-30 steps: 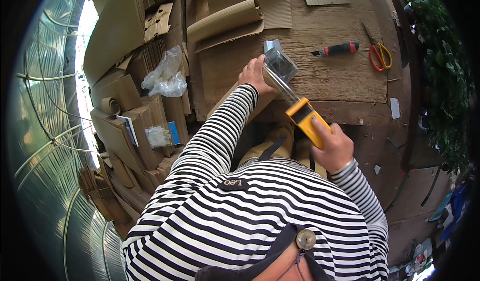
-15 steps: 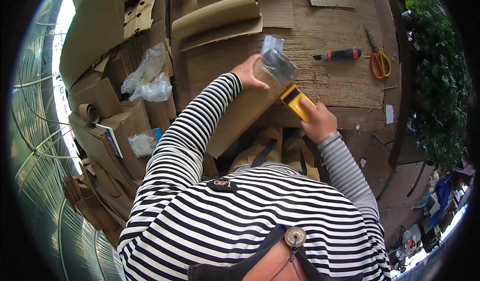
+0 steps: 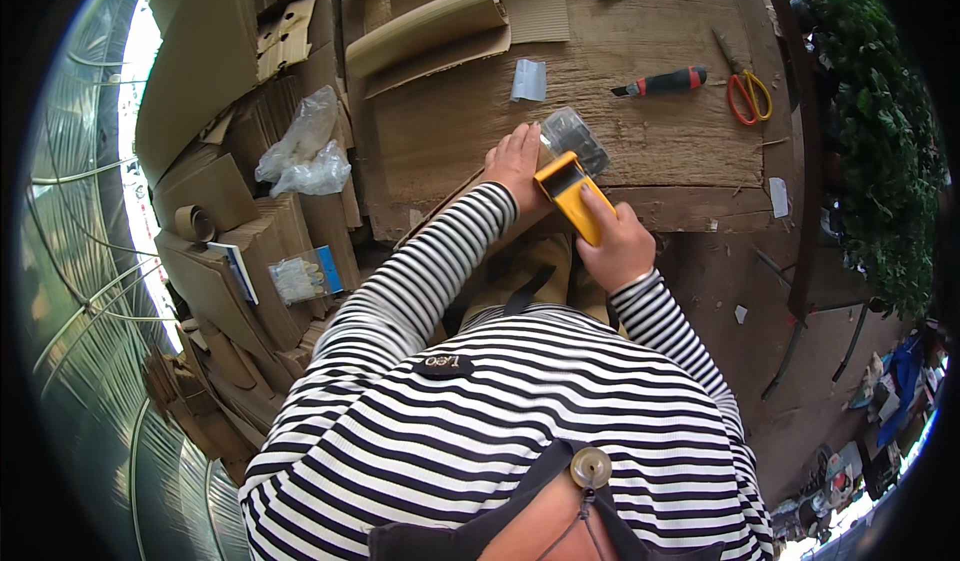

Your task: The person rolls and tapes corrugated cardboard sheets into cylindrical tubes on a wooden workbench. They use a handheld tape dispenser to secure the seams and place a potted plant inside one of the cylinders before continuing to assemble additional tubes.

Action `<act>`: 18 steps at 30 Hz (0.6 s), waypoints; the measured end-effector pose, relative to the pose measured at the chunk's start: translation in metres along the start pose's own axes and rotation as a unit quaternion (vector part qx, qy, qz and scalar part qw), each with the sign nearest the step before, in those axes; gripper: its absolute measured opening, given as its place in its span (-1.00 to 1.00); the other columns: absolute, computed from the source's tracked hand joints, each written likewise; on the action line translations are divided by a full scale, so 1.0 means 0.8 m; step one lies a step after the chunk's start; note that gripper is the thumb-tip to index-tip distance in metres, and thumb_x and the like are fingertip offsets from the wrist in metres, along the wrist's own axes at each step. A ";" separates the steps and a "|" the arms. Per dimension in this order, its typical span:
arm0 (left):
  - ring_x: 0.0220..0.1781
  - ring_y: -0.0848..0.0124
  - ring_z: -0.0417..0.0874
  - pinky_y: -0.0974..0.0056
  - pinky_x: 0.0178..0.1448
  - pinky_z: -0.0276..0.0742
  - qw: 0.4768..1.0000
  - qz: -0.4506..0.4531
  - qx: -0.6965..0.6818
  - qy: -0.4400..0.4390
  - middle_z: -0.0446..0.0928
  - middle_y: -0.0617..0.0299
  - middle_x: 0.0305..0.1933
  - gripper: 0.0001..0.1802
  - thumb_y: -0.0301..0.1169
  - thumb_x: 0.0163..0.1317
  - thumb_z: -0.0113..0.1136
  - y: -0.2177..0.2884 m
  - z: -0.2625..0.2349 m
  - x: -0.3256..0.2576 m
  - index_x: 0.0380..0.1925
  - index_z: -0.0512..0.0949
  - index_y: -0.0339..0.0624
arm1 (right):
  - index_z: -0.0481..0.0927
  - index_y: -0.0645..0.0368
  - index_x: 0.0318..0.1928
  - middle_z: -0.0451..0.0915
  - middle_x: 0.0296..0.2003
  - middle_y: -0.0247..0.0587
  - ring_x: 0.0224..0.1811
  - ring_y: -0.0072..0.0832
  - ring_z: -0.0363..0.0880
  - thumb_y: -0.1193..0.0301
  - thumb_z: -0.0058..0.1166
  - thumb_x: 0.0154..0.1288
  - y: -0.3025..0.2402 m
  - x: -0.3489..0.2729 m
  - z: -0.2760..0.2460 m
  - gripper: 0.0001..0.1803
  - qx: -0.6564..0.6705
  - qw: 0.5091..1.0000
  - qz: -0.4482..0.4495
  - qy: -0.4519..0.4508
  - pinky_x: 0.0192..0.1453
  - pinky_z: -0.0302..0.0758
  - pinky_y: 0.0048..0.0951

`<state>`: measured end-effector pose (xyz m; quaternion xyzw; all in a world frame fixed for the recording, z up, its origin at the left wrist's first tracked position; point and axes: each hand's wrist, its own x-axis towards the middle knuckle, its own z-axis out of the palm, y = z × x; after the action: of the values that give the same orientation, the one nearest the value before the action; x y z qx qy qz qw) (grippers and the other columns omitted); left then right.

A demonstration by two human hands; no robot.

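Note:
A yellow hand tool point(image 3: 578, 203), which looks like a staple gun, is in my right hand point(image 3: 622, 246), fingers wrapped around it. Its front end lies close to my left hand point(image 3: 516, 167). That hand's fingers are together, gripping a brown cardboard piece point(image 3: 447, 201), mostly hidden under my hand and forearm. A clear plastic container point(image 3: 574, 143) sits at the far end of the cardboard, beside my left fingertips and just beyond the tool. Whether the tool touches the container or cardboard, I cannot tell.
On the wooden table point(image 3: 690, 141) lie a small grey-white sheet point(image 3: 529, 80), a red-black utility knife point(image 3: 660, 83), scissors point(image 3: 747, 93) and rolled cardboard point(image 3: 430, 31). Stacked cardboard point(image 3: 262, 241) and a crumpled plastic bag point(image 3: 308, 151) are at left. Green foliage point(image 3: 870, 151) edges the right.
The cardboard and plastic container have come away from the grey-white sheet, toward me and right. My left hand has turned over the cardboard, and the yellow tool has moved closer to it.

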<state>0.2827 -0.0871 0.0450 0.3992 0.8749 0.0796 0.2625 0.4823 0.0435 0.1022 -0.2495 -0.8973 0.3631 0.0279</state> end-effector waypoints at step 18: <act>0.56 0.08 0.36 0.10 0.65 0.21 0.974 0.004 -0.191 -0.119 0.35 -0.07 0.52 0.39 0.07 -0.24 0.71 -0.099 -0.024 0.081 0.58 0.14 -0.10 | 0.46 -0.45 0.42 0.60 -0.17 -0.07 -0.16 -0.05 0.71 0.21 0.42 0.11 0.074 -0.007 0.015 -0.19 -0.096 0.983 0.048 -0.151 -0.07 0.67 -0.09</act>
<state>0.1852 -0.0905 0.0078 0.3520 0.8044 0.1986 0.4355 0.5099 0.0696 0.0545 -0.2356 -0.9088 0.3102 -0.1496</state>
